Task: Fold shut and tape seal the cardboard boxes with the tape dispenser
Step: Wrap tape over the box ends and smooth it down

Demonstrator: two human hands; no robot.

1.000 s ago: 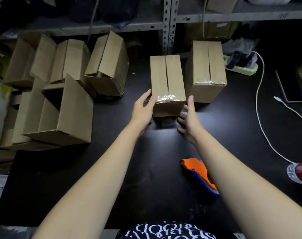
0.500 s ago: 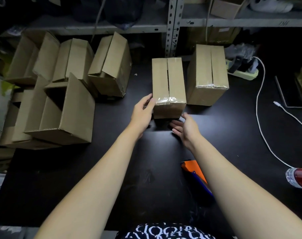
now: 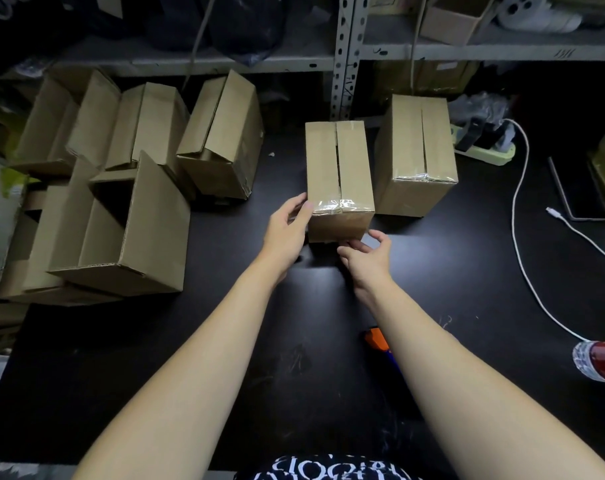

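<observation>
Tape dispenser lies nearest on the worktop, mostly hidden under the right forearm. Left hand grips the near-left top corner of the taped box, mid-worktop. Right hand is half-curled, fingertips touching the box's lower near edge, thumb clear. Second taped box sits just beyond, to the right. Open boxes are clustered left.

On the table, a closed box stands at the middle; a second closed box stands just beside it on the right, slightly farther back; a cluster of open boxes fills the left side; shelving runs behind them all; the left hand lies against the middle box's near left corner, the right hand at the foot of its near face; the tape dispenser lies nearer, partly under the right forearm; a cable trails along the right, with a bottle at the right edge.
</observation>
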